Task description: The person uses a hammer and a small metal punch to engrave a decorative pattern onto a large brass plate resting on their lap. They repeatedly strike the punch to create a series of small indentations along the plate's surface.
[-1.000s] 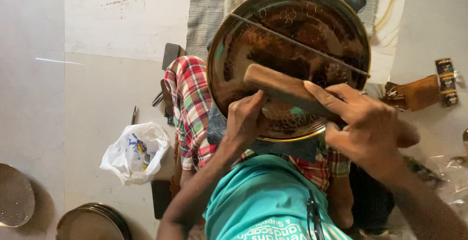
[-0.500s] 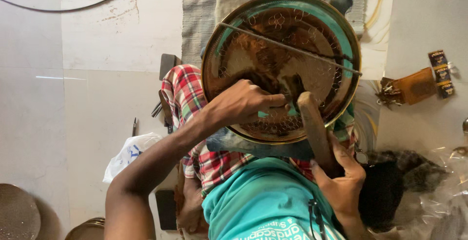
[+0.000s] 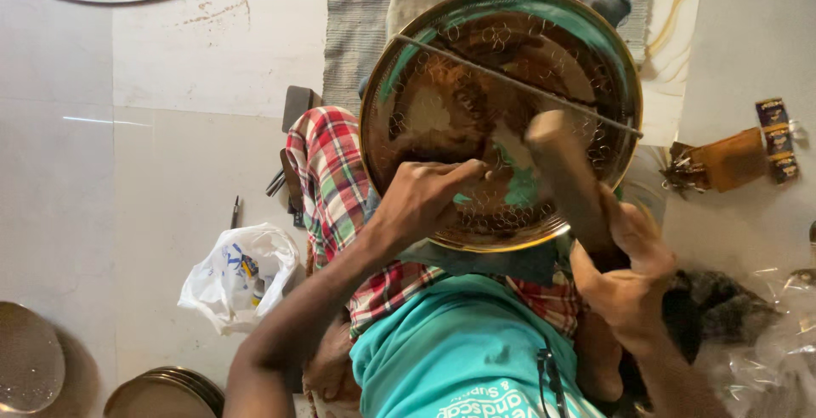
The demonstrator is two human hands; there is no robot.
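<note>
Head view, noted from my remote station: a large round brass plate (image 3: 501,112) rests tilted on the person's lap, over a checked cloth (image 3: 327,180). Its face is dark and patterned with small stamped rings, and a thin rod (image 3: 518,85) lies across it. I judge it stiff, fairly heavy and slick at the polished rim; the rim is the safest place to hold it. The left hand (image 3: 421,201) presses on the plate, fingers pinched around something small that I cannot make out. The right hand (image 3: 629,282) is wrapped tight around a wooden mallet (image 3: 565,172), head raised over the plate.
</note>
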